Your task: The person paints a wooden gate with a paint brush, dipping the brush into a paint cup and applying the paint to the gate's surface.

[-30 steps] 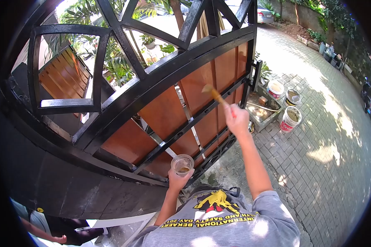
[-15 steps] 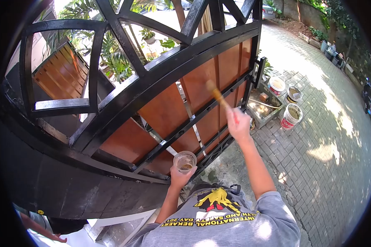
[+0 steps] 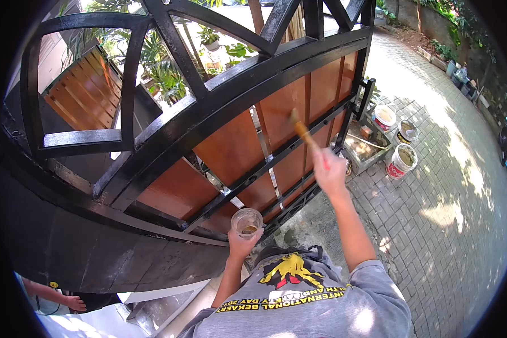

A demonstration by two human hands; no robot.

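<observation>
My right hand point(image 3: 329, 172) is closed around the handle of a paintbrush point(image 3: 303, 133). The bristles overlap a glossy brown wooden panel point(image 3: 287, 104) set in a black metal gate point(image 3: 225, 97). Lower and to the left, my left hand point(image 3: 243, 243) grips a clear plastic cup point(image 3: 247, 219) with a little brownish liquid at its bottom. The cup is held upright close to the lower panels. Narrow gaps show between the panels, and a black rail point(image 3: 253, 176) crosses them.
Three buckets point(image 3: 401, 160) stand on the brick paving point(image 3: 428, 236) to the right, by a low concrete planter box point(image 3: 361, 153). Another person's hand point(image 3: 76, 303) shows at the lower left. Behind the gate are plants point(image 3: 166, 84) and a slatted brown wooden panel point(image 3: 87, 90).
The view has shifted slightly, moving the gate a little right. The paintbrush stays over the same panel in my right hand. The other person's hand at lower left has risen.
</observation>
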